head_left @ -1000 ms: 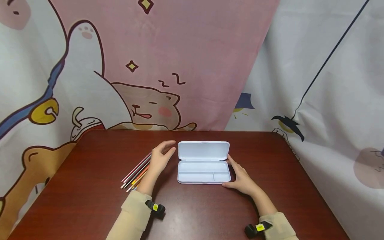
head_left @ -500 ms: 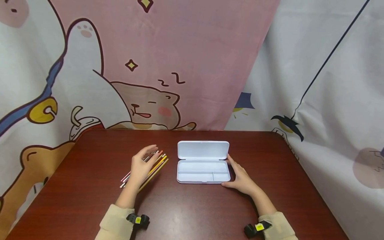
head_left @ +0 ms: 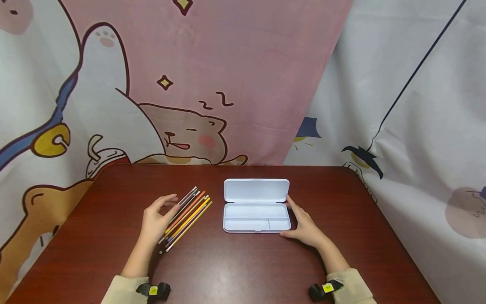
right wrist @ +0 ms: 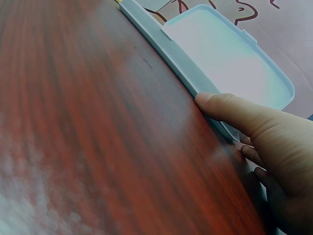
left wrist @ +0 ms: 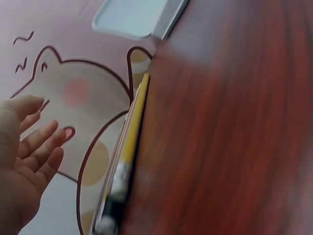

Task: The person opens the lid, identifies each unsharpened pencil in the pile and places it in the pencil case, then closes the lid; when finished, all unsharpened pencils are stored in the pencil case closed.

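Observation:
A white pencil case (head_left: 257, 218) lies on the table with its lid (head_left: 256, 191) raised at the back; its divided compartments look bare. My right hand (head_left: 306, 228) grips the case's right end, thumb on the front edge and fingers along the side towards the back. In the right wrist view that thumb (right wrist: 220, 104) presses the case wall. Left of the case lies a slanting bundle of several coloured pencils (head_left: 190, 216), yellow, orange and dark ones among them. Just left of the pencils is my left hand (head_left: 155, 219), fingers loosely bent, thumb near the bundle, holding nothing.
A reddish-brown wooden table (head_left: 235, 270) bears everything. Behind it hangs a curtain (head_left: 265, 84) printed with cartoon animals, reaching down to the back edge. Both wrists wear small black cameras, the left one (head_left: 153, 291) close to the table.
My left hand has drawn back leftwards from over the pencils, uncovering the bundle. The pencils appear moved slightly right and spread at first, then still. My right hand stays on the case.

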{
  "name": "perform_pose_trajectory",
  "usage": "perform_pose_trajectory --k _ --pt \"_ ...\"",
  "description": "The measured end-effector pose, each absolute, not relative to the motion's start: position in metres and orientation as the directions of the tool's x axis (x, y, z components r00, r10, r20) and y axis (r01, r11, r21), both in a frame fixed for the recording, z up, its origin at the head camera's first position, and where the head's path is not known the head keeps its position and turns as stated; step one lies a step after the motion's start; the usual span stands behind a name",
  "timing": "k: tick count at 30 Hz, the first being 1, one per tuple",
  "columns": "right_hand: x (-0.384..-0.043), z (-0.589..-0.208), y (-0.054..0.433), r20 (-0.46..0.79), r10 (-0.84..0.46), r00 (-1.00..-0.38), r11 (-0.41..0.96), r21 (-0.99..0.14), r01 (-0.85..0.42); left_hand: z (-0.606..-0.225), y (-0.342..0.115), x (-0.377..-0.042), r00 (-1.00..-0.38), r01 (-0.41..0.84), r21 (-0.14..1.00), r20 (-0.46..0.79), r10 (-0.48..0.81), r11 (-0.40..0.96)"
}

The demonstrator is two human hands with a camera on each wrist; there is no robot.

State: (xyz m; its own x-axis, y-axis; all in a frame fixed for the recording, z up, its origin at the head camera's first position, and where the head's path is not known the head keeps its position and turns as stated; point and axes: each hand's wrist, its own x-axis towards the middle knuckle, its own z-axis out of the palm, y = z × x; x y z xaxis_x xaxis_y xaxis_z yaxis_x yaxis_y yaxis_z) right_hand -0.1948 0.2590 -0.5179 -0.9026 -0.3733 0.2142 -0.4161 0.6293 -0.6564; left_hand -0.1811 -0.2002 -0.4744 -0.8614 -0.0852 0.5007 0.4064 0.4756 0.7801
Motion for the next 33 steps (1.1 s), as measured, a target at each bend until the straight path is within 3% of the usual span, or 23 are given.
perform_pose_trajectory --k 16,33 --pt "-0.195 -0.520 0.258 0.236 -0.371 -0.898 0.627 -0.650 -0.430 -0.499 -0.253 -0.170 -0.907 0.300 0.751 0.415 -0.067 0.588" --pt "-0.194 -0.518 0.259 0.213 -0.369 -0.905 0.634 -0.655 -0.412 -0.515 -0.260 -0.172 -0.915 0.293 0.665 0.403 0.000 0.687"
